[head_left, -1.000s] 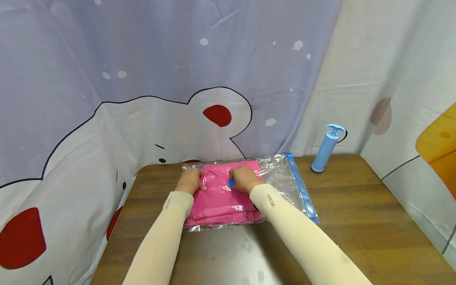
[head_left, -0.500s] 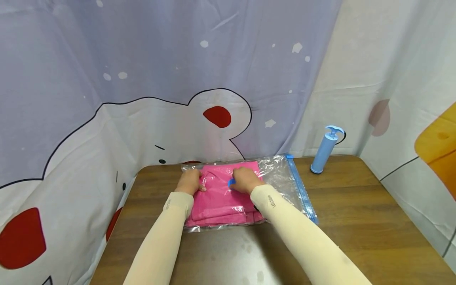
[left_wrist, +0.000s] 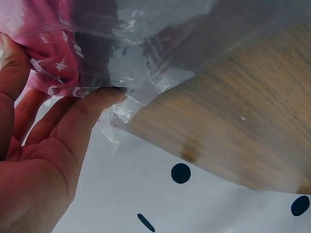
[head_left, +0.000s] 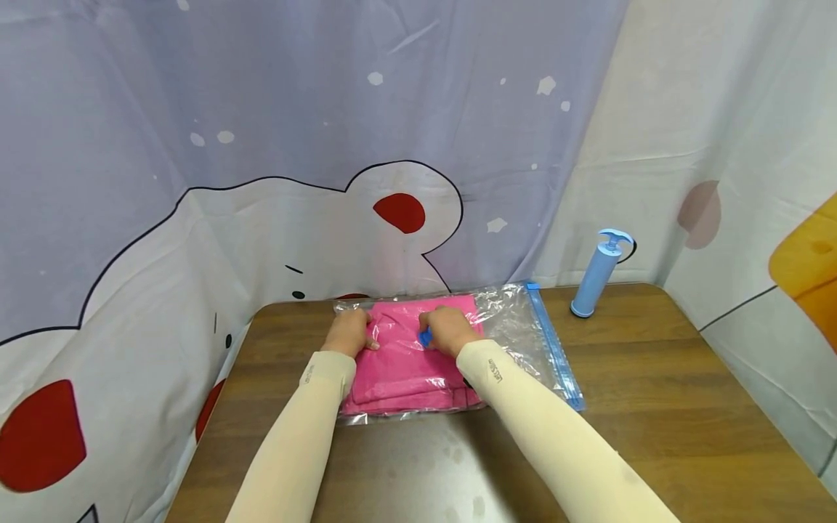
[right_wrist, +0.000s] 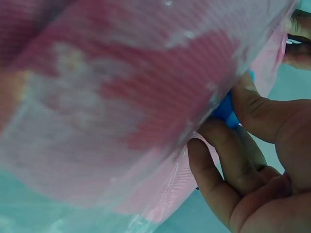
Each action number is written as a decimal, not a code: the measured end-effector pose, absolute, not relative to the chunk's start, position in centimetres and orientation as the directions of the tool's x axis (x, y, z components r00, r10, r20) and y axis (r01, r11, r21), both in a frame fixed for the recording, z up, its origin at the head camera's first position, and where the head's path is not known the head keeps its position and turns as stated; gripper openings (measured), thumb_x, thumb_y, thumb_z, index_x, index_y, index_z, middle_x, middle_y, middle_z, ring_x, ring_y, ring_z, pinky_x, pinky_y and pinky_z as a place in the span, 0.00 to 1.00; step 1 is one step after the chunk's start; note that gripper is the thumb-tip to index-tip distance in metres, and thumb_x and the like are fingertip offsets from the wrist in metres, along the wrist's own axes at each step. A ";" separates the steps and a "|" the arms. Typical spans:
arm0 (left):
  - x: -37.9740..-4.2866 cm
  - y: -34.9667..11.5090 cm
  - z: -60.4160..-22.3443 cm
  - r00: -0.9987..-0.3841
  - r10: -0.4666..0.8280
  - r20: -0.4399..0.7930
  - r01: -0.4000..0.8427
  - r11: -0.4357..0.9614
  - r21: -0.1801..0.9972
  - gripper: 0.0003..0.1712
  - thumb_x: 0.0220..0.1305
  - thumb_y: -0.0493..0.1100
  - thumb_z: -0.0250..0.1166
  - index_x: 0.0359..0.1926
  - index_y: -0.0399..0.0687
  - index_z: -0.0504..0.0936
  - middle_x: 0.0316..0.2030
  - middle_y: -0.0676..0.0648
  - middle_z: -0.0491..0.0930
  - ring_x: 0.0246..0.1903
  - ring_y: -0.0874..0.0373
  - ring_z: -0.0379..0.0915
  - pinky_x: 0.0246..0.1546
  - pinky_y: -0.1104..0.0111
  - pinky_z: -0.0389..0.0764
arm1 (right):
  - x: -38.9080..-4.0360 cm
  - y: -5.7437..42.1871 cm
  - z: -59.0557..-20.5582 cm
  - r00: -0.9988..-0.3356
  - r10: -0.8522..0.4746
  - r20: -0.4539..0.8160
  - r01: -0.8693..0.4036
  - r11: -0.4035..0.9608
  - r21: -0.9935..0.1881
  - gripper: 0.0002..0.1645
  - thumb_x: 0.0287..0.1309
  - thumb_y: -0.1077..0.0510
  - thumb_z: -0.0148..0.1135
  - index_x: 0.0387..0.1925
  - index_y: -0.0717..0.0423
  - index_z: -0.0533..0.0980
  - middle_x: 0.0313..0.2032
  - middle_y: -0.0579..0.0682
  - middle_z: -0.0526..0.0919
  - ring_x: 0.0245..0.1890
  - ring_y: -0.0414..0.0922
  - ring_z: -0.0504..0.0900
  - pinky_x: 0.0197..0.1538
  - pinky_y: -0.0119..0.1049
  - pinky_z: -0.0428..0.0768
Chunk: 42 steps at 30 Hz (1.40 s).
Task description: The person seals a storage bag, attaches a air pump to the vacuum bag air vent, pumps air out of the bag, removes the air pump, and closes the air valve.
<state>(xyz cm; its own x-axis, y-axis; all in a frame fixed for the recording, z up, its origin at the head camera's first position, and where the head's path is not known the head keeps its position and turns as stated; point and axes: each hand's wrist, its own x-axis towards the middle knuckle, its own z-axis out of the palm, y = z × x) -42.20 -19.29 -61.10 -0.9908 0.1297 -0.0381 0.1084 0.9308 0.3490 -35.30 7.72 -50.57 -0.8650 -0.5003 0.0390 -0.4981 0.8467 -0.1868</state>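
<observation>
Centrally, right hand (head_left: pixel 451 329) pinches blue cap (head_left: pixel 425 338), left hand (head_left: pixel 348 333) grips bag (head_left: pixel 513 312): apparently cap handling, next likely needing firm bracing.

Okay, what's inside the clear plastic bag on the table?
Inside the clear plastic bag you can see pink cloth, folded, lying away from the blue zip strip. Anything between or beneath its layers is covered, and the left hand and right hand hide parts of it.
</observation>
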 end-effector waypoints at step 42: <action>-42.1 -19.5 -61.5 -0.992 0.123 0.016 0.120 0.925 0.360 0.44 0.43 0.53 0.94 0.63 0.46 0.93 0.57 0.37 0.94 0.58 0.35 0.90 0.64 0.41 0.89 | -37.3 8.5 -52.1 -0.907 -0.417 -0.056 -0.390 0.884 -0.258 0.27 0.68 0.41 0.79 0.51 0.58 0.82 0.42 0.54 0.91 0.47 0.54 0.92 0.60 0.55 0.90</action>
